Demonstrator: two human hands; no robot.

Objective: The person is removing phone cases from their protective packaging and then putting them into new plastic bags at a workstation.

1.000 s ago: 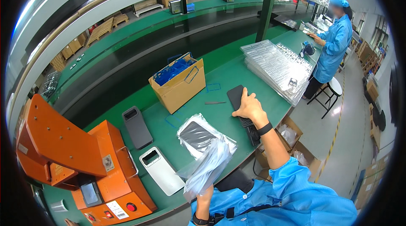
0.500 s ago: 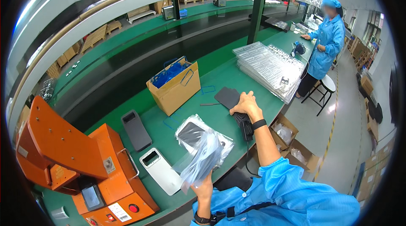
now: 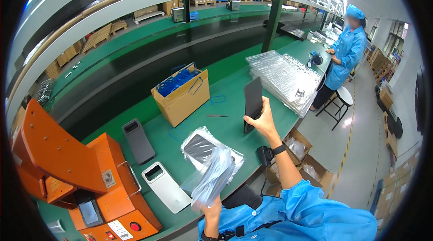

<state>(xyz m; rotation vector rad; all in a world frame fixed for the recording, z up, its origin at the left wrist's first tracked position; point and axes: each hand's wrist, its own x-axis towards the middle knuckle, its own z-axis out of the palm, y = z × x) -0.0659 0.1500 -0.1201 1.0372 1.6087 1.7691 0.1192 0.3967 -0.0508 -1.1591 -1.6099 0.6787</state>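
Observation:
My right hand (image 3: 265, 121) grips a stack of thin black rectangular panels (image 3: 253, 99) and holds it upright above the green table. Clutched in my left hand (image 3: 212, 207), near the front edge, is a bunch of clear plastic bags (image 3: 212, 175). Behind the bunch, more clear film covers a dark flat piece (image 3: 198, 145) on the table. To the left rest a white shell with a dark window (image 3: 167, 189) and a dark grey shell (image 3: 140, 141) of similar shape. A thin dark strip (image 3: 217, 116) lies left of the panels.
An orange press (image 3: 103, 169) stands at left. Behind my hands are a cardboard box (image 3: 185, 101) of blue pieces and stacked clear trays (image 3: 284, 78). A black box with a cable (image 3: 264, 155) sits by my right wrist; open cartons (image 3: 318, 169) stand below. A co-worker (image 3: 352, 47) stands far right.
My right hand has raised the black panels from the table and tipped them upright, uncovering the black box near my wrist. My left hand still holds the bags.

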